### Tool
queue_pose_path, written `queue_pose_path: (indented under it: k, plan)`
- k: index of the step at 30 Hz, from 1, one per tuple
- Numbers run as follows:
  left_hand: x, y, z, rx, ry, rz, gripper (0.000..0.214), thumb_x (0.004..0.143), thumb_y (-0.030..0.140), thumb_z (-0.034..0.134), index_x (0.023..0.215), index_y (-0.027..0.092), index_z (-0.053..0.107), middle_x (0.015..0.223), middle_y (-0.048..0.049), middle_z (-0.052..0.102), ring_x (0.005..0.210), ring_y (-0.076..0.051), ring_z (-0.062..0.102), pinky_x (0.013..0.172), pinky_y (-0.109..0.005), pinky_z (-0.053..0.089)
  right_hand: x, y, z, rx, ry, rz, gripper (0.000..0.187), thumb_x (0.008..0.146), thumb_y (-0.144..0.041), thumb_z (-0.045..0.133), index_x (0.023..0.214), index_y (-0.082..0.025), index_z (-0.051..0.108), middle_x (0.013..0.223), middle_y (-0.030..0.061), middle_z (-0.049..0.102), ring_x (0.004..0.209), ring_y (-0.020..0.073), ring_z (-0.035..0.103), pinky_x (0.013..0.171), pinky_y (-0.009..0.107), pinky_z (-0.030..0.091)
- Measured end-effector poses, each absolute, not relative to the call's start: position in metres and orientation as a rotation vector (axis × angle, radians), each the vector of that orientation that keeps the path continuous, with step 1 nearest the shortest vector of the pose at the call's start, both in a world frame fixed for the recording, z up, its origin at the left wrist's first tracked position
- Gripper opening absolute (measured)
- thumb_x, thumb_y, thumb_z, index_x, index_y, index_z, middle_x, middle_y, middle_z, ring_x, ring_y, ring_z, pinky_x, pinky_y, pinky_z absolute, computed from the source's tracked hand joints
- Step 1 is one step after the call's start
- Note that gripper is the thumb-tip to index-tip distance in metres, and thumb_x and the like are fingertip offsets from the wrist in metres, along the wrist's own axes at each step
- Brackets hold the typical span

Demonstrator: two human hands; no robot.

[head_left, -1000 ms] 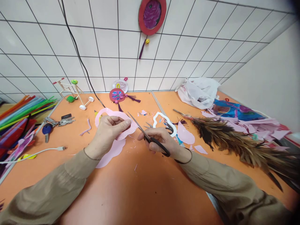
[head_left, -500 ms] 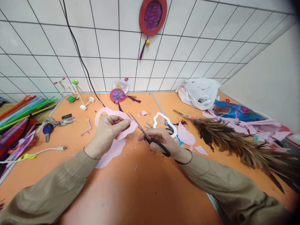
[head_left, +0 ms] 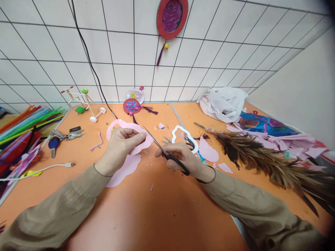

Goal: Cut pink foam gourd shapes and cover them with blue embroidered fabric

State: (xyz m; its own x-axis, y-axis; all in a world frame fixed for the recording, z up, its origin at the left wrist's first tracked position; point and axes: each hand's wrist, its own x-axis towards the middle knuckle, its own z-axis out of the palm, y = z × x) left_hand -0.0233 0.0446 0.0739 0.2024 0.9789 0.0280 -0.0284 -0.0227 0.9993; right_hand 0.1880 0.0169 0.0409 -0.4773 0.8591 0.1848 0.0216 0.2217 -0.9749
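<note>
My left hand (head_left: 119, 148) pinches a pink paper ring (head_left: 138, 147) with a wavy outer edge, thumb on top. Part of the ring is hidden behind the fingers. In my right hand (head_left: 183, 158) is a pair of black-handled scissors (head_left: 157, 142), the blades pointing up and to the left, close to the ring's right edge. Whether the blades touch the paper I cannot tell. Below the ring, a pink paper piece (head_left: 125, 172) with a scalloped edge lies on the orange table (head_left: 146, 216). A white wavy frame (head_left: 194, 146) rests beyond my right hand, over a second pair of scissors (head_left: 167, 140).
At the right lie a feather duster (head_left: 246, 153), pink scraps (head_left: 208, 150) and a white plastic bag (head_left: 222, 104). Keys (head_left: 53, 143), a white cable (head_left: 57, 165) and colourful pipe cleaners (head_left: 28, 122) are at the left. Tasselled round ornaments (head_left: 131, 106) stand by the tiled wall.
The camera view has shifted very slightly. Both hands, the ring and the scissors keep nearly the same places.
</note>
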Motion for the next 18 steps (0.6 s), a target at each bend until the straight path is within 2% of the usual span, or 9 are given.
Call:
queue_pose_path:
  k: [6, 12, 18]
  plan:
    - [-0.0238, 0.0455, 0.0730, 1.298, 1.036, 1.095, 0.036, 0.070, 0.038, 0.075, 0.049, 0.017, 0.055, 0.048, 0.0033, 0.041, 0.047, -0.008, 0.031, 0.048, -0.028, 0.019, 0.1888, 0.0171, 0.0386, -0.853, -1.718, 1.372, 0.049, 0.074, -0.059, 0.076, 0.087, -0.012, 0.070, 0.057, -0.0030, 0.052, 0.044, 0.0080, 0.046, 0.041, 0.022, 0.039]
    - [-0.0224, 0.0438, 0.0766, 1.329, 1.018, 1.093, 0.041, 0.071, 0.038, 0.074, 0.045, 0.018, 0.050, 0.044, 0.0041, 0.036, 0.044, -0.007, 0.027, 0.046, -0.028, 0.016, 0.1890, 0.0167, 0.0405, -0.858, -1.762, 1.324, 0.043, 0.076, -0.053, 0.075, 0.085, -0.012, 0.069, 0.056, -0.0037, 0.049, 0.043, 0.0073, 0.044, 0.041, 0.022, 0.033]
    - [-0.0217, 0.0427, 0.0777, 1.350, 1.017, 1.099, 0.042, 0.073, 0.038, 0.072, 0.044, 0.018, 0.050, 0.042, 0.0035, 0.037, 0.045, -0.008, 0.027, 0.047, -0.028, 0.017, 0.1878, 0.0155, 0.0423, -0.876, -1.740, 1.346, 0.039, 0.075, -0.050, 0.077, 0.087, -0.013, 0.068, 0.056, -0.0041, 0.052, 0.042, 0.0078, 0.046, 0.042, 0.022, 0.034]
